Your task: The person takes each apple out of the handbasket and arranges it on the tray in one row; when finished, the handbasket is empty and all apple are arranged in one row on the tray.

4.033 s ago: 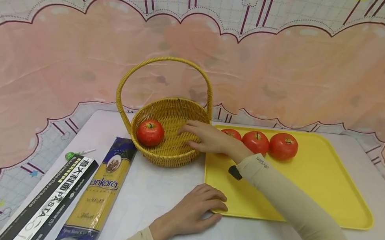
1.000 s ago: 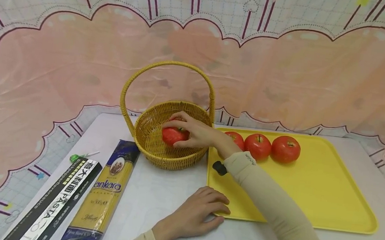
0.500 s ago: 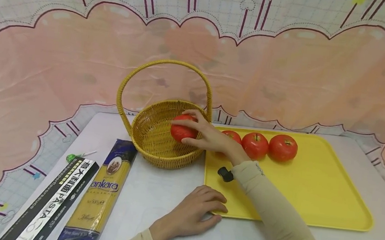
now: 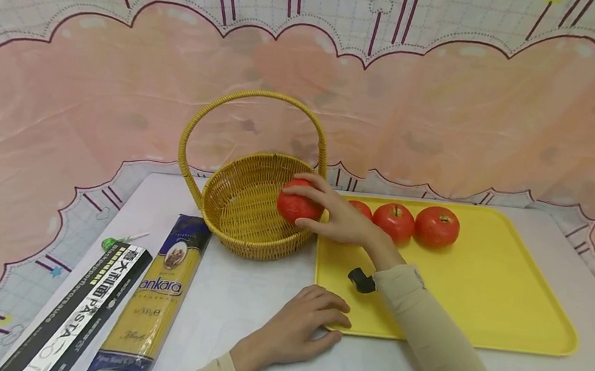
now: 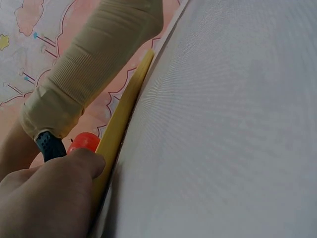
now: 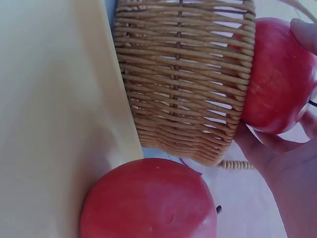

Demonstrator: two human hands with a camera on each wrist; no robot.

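Note:
My right hand (image 4: pixel 335 214) grips a red apple (image 4: pixel 298 203) at the right rim of the yellow wicker basket (image 4: pixel 246 247). In the right wrist view the apple (image 6: pixel 277 74) sits level with the basket's rim, with fingers and thumb around it. The basket's floor shows bare in the head view. My left hand (image 4: pixel 298 326) lies at the near left corner of the yellow tray (image 4: pixel 482 304), its fingers resting on the edge. Along the tray's back stand red apples: one partly hidden (image 4: pixel 361 208) behind my right hand, a middle one (image 4: pixel 394 222) and a right one (image 4: pixel 437 227).
Left of the basket lies a pack of spaghetti (image 4: pixel 152 297). Beside it is a black and white pasta box (image 4: pixel 79 307), with a green-wrapped lollipop (image 4: pixel 110 243) at its far end. A patterned cloth (image 4: pixel 448 117) hangs behind the white table (image 4: pixel 240 301).
The apple that lay at the left inside the basket was taken hold of by my right hand, then lifted and carried right to the rim. My left hand has stayed at the tray corner.

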